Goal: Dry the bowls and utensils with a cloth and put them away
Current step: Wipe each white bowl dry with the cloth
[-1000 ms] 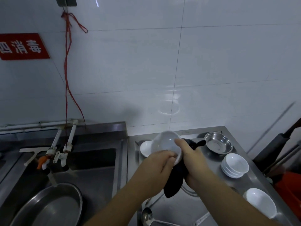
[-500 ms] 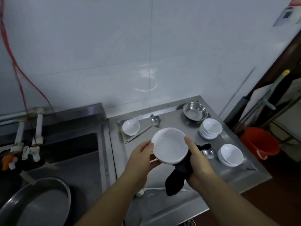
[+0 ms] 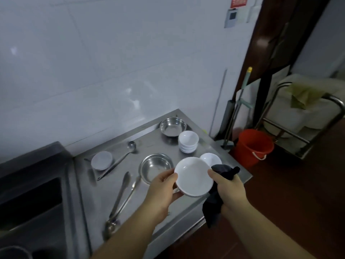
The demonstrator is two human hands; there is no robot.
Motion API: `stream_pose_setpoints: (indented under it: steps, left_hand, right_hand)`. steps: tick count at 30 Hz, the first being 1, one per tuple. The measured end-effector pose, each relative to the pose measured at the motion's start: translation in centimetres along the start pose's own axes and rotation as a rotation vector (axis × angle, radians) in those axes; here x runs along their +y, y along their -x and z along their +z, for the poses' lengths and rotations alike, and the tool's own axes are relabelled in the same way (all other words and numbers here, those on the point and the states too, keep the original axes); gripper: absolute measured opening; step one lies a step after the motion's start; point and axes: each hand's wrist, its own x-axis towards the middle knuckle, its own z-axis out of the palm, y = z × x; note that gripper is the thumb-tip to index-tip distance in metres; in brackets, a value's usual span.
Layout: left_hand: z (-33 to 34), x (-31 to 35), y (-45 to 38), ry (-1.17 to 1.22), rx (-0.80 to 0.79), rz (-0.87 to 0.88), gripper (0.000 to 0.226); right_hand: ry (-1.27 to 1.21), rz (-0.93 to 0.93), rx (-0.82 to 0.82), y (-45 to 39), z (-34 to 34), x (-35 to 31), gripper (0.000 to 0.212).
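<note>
A white bowl (image 3: 194, 179) is held above the counter (image 3: 104, 191) between both hands, just right of the steel bowl (image 3: 155, 168). Its left rim is gripped by the left hand (image 3: 162, 191); its right rim is pinched by the right hand (image 3: 230, 189), in which a dark cloth (image 3: 214, 206) is also clutched. Beyond the steel bowl, a stack of white bowls (image 3: 188, 141) stands; to its left lie long spoons (image 3: 121, 199).

The held bowl (image 3: 194, 177) is plain white, the cloth (image 3: 214, 206) dark navy, nearly black. The desk (image 3: 104, 199) and metal bowls (image 3: 155, 168) are dull silver steel. A bucket (image 3: 253, 146) is bright orange-red; the wall tiles (image 3: 112, 62) are white.
</note>
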Motion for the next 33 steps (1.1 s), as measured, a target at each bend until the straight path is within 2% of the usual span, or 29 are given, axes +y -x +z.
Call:
stream_pose_setpoints:
  steps: [4,8,14,21,28,33]
  left_hand:
    - [7.2,-2.6,-0.5,0.008,-0.004,-0.04,0.013]
    - [12.0,-4.7,-1.2,0.028,-0.009,-0.092,0.015]
    - [15.4,-6.2,-2.8,-0.003,-0.025,-0.141,0.021]
    - [17.1,-6.5,-8.6,-0.044,-0.004,-0.198,0.023]
    - [17.7,-6.8,-17.6,0.044,0.082,-0.342,0.019]
    - [17.1,-7.7,-21.9,-0.007,0.155,-0.379,0.013]
  right_hand:
    - [-0.033,0.026,0.005,-2.6,-6.8,-2.4,0.023]
    - [-0.053,0.093,0.012,-4.7,-11.7,-3.7,0.025]
    - [-0.012,0.122,0.046,-8.9,-15.4,-2.8,0.027]
    - [0.113,0.133,0.092,-15.9,-14.1,-2.2,0.029]
    - [0.387,0.128,0.109,-24.2,-10.4,-3.8,0.04]
    - [0.576,0.112,0.088,-28.6,-8.0,-3.5,0.05]
